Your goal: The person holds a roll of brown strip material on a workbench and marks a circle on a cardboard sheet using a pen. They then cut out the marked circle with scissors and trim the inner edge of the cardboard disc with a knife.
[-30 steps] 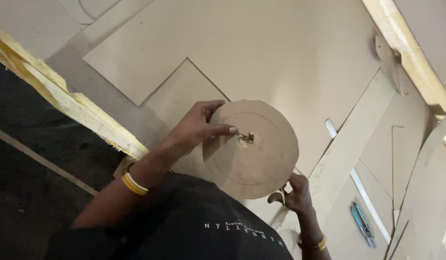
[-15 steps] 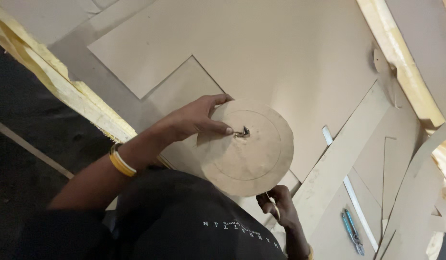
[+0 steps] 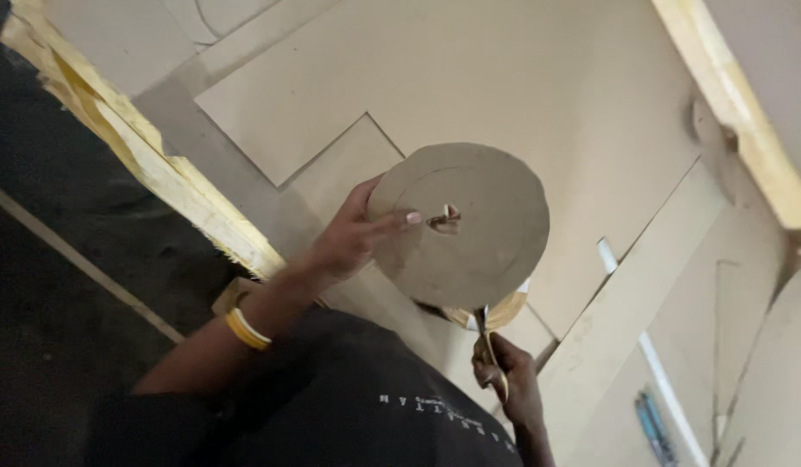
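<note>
My left hand (image 3: 355,235) grips a round brown cardboard disc (image 3: 495,216) by its left rim, fingers spread over its face toward a small torn hole (image 3: 443,219) at the centre. The disc is lifted off the cardboard sheets and faces me. My right hand (image 3: 509,377) is below it, closed on a pair of scissors (image 3: 486,339) whose blades point up and meet the disc's lower edge. A yellow bangle (image 3: 245,329) sits on my left wrist. My dark shirt hides the lower middle.
Large flat cardboard sheets (image 3: 521,78) cover the work surface. A yellowish ring (image 3: 502,311) shows just under the disc. A pale wooden beam (image 3: 158,164) runs along the left, another (image 3: 746,130) at the right. A blue pen (image 3: 651,428) and a white strip (image 3: 651,355) lie at the lower right.
The disc has come up off the sheets and sits higher in view. My right hand has moved up with the scissors to the disc's lower edge.
</note>
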